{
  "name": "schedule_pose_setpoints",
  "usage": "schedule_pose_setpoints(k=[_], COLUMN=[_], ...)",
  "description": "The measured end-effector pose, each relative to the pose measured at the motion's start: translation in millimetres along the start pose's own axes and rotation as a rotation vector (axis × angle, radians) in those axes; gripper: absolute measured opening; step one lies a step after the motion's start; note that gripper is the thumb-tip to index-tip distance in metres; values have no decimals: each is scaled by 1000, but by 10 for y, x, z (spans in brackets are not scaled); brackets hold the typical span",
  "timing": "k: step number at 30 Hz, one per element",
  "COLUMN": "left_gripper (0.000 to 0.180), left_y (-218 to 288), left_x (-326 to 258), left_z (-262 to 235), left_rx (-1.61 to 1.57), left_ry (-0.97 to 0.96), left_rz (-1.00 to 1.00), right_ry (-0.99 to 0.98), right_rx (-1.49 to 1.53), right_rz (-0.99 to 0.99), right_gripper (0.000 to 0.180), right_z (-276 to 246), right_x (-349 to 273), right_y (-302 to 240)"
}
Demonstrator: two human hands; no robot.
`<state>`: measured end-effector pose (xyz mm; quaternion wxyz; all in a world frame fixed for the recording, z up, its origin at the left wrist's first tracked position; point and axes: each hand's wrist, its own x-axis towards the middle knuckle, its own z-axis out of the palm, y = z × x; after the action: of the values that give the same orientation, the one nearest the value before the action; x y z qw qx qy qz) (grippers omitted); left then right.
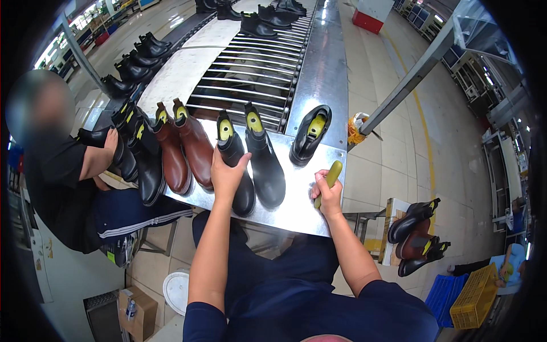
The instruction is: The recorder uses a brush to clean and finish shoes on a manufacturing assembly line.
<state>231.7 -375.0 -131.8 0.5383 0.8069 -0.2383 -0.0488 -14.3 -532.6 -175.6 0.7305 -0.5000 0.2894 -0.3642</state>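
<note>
The left hand (227, 174) wraps around the ankle of a black boot (235, 165) standing on the metal table (296, 205). Just to its right, the right hand (329, 194) is closed around a yellow-green shoe last (329, 181), with another black boot (263, 157) between the two hands.

I sit at a shoe factory line: boots (194, 142) crowd a steel bench (296, 199) beside a roller conveyor (250, 74), aisles beyond.
</note>
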Motion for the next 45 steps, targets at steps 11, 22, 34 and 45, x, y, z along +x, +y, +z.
schedule_pose_setpoints(k=[11,22,34,45], left_gripper=[62,48,92,84], left_y=[-47,-655,-804,-1008], left_x=[-631,-1900,-1764,-1902], left_z=[-186,-1274,-1419,-1276], left_rx=[32,-179,-25,-122], left_ry=[107,43,-135,-69], left_rz=[51,-106,-62,-143], right_ry=[33,28,44,34], right_rx=[47,2,-32,-54], right_rz=[18,6,-8,-14], right_gripper=[24,21,21,22], right_z=[-27,10,36,28], right_x=[-20,-19,-19,-28], right_y=[97,41,61,52])
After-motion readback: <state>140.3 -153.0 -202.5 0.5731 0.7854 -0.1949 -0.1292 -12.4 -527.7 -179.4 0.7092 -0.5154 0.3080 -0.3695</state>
